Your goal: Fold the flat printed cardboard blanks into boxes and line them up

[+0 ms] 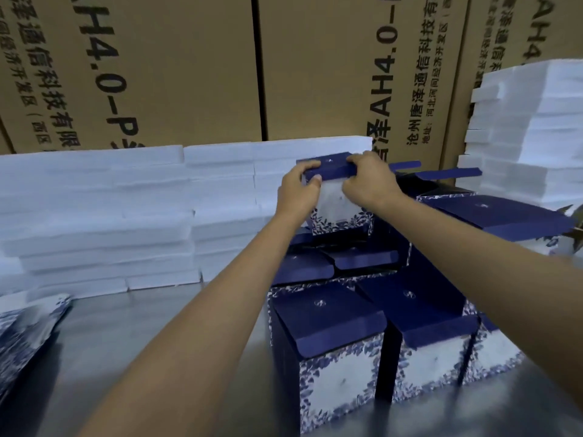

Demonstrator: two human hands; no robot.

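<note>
Both hands closed the lid of a blue-and-white box.

The left hand [298, 192] and right hand [369, 181] gripped the navy lid flap [331, 170] of the folded box [340, 216], held up at the far end of the finished boxes [334, 351] on the metal table [157, 335]; flat blanks [22, 335] lay near left.

boxes [340, 367]: matt printed cardboard | table [157, 326]: smooth brushed metal, dull sheen | cartons [189, 74]: plain brown corrugated cardboard
</note>
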